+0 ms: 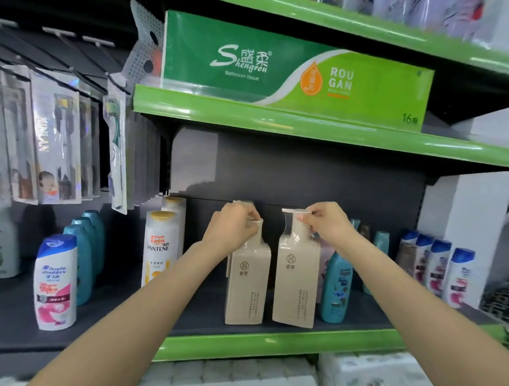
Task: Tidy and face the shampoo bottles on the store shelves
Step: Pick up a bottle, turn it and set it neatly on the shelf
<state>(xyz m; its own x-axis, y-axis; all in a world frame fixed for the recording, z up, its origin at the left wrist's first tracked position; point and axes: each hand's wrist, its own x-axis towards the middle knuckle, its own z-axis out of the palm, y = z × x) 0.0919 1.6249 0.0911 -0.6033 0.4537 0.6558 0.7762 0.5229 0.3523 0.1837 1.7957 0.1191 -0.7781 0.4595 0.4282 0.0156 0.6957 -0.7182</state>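
Two tall beige pump bottles stand side by side at the front of the dark shelf (203,315). My left hand (235,224) grips the pump head of the left beige bottle (247,282), hiding most of it. My right hand (327,221) pinches the white pump head of the right beige bottle (296,281), whose spout points left. Both labels face me. The right bottle leans slightly, its base near the green shelf edge (271,343).
White Pantene bottles (159,247) stand left of the beige pair; a Head & Shoulders bottle (57,281) and teal bottles (85,259) lie further left. A teal bottle (336,288) and a Head & Shoulders row (435,265) stand right. Toothbrush packs (56,139) hang upper left; a tissue pack (280,69) sits above.
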